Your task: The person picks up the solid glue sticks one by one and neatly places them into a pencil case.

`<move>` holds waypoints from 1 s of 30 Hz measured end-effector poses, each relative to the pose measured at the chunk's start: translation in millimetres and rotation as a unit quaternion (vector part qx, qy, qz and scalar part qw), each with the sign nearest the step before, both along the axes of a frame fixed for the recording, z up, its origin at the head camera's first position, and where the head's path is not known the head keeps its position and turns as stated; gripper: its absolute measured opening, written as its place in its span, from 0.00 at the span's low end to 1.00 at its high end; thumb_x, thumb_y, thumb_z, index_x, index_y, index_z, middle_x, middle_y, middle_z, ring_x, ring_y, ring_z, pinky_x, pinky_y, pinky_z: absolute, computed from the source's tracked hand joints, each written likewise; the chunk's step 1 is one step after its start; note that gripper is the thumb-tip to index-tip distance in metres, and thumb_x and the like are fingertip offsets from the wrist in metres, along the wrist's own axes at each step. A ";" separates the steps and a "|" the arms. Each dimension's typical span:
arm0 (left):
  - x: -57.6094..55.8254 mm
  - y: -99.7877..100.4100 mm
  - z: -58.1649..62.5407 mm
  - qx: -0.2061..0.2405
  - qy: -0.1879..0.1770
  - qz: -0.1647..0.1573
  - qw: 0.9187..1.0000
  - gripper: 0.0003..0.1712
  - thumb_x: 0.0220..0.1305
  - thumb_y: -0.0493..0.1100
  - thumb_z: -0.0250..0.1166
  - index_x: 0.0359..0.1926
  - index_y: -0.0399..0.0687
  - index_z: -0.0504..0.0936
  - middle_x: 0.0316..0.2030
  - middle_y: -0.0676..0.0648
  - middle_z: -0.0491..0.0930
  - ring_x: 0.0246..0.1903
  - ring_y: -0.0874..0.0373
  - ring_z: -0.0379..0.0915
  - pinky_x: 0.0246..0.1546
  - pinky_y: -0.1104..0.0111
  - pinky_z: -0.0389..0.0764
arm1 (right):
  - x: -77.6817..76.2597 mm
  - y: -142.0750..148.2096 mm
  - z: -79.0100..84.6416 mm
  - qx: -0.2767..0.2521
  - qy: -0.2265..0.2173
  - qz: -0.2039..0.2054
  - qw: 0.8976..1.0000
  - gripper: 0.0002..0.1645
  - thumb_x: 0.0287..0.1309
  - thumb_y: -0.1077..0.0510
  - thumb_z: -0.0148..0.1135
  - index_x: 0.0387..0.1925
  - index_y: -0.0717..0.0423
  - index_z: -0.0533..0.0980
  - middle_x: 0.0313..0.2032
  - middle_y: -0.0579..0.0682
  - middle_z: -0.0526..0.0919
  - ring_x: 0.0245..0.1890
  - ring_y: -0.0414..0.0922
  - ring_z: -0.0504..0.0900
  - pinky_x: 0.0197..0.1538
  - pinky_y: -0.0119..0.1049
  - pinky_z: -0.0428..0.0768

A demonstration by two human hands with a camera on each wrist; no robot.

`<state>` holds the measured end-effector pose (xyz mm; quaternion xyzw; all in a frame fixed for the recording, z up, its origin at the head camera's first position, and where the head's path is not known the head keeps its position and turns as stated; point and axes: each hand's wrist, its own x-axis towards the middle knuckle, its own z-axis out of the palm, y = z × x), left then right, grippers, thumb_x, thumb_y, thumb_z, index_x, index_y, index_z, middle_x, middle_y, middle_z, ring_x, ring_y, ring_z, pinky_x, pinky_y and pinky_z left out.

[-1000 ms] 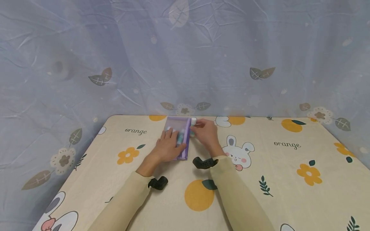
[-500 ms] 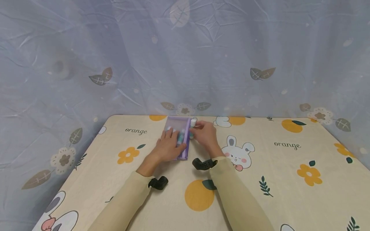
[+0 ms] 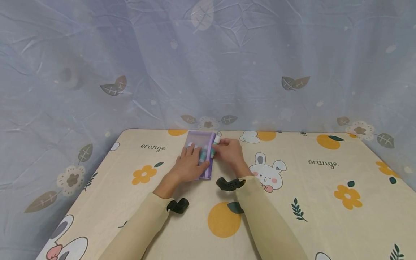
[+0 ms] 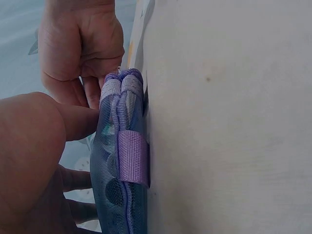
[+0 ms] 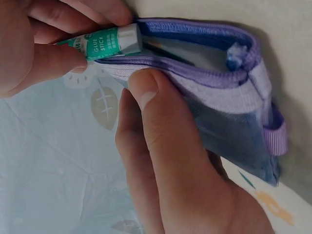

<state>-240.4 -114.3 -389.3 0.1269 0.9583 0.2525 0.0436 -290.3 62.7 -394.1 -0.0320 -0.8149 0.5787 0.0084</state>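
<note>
A purple-trimmed mesh zip pouch [image 3: 196, 137] lies at the back middle of the table, its unzipped side facing right. Teal and white cylinders [image 3: 203, 155] show through its mesh. My left hand [image 3: 186, 168] rests on the pouch with fingers spread; in the right wrist view its thumb [image 5: 151, 97] presses by the zip edge. Between the thumb and fingers of my right hand [image 3: 230, 151] is a green-and-white glue stick [image 5: 105, 44]. One white end sits at the corner of the gaping mouth. Seen from the left wrist, the pouch's purple tab [image 4: 133, 157] faces the camera.
The table wears a cream cloth [image 3: 279, 224] printed with oranges, flowers and rabbits. Behind it hangs a grey-blue patterned curtain [image 3: 208, 65]. Each wrist carries a black camera mount, such as the right one [image 3: 230, 184].
My right hand has shifted slightly nearer and tilted the glue stick, bringing its lower end left against the pouch's mouth. The left hand and pouch have stayed in place.
</note>
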 end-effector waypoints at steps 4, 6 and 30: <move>0.2 0.5 0.1 0.000 0.002 0.000 1.000 0.44 0.79 0.58 0.56 0.82 0.37 0.57 0.84 0.30 0.46 0.84 0.29 0.38 0.80 0.32 0.50 | 1.5 -1.0 -2.0 -0.060 -0.027 0.028 0.997 0.19 0.68 0.60 0.69 0.55 0.68 0.85 0.49 0.66 0.90 0.39 0.47 0.93 0.45 0.34 0.90; 0.2 0.7 0.0 0.000 0.004 -0.001 1.000 0.44 0.79 0.58 0.56 0.82 0.36 0.57 0.84 0.30 0.47 0.84 0.29 0.38 0.80 0.32 0.50 | 2.0 -1.4 -2.8 -0.077 -0.040 0.034 0.996 0.19 0.69 0.60 0.68 0.57 0.68 0.84 0.50 0.66 0.90 0.40 0.48 0.93 0.46 0.37 0.90; -3.0 -0.4 -0.4 0.017 0.027 -0.007 0.999 0.43 0.79 0.55 0.57 0.80 0.31 0.58 0.81 0.25 0.51 0.82 0.24 0.42 0.82 0.37 0.50 | 7.4 -11.1 -5.5 -0.101 -0.077 0.015 0.992 0.18 0.68 0.64 0.69 0.57 0.68 0.84 0.47 0.64 0.91 0.28 0.36 0.86 0.37 0.28 0.88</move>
